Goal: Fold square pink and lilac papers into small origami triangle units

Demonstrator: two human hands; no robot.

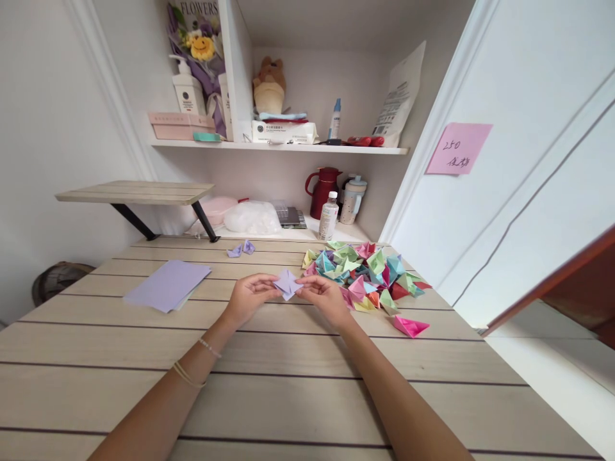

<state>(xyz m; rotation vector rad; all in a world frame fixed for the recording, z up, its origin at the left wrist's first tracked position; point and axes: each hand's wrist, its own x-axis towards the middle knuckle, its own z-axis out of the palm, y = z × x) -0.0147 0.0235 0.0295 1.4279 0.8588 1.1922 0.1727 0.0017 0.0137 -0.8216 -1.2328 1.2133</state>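
A small folded piece of purple paper (287,283) is held above the table between both hands. My left hand (252,296) pinches its left corner, and my right hand (325,296) pinches the right corner. Folds and a centre line show on its face. Beyond my left hand, two little purple folded boats (241,248) sit on the table. A stack of flat purple sheets (168,285) lies to the left, with a pale green edge beneath. To the right is a pile of many-coloured paper boats (358,272), and a single bright pink boat (410,326) lies in front of it.
A clear bottle (328,216), a red jug (325,192) and a light cup (354,200) stand behind the table (269,390). At the back left is a small raised wooden shelf (137,192) on black legs. A pink note (459,148) is stuck on the right.
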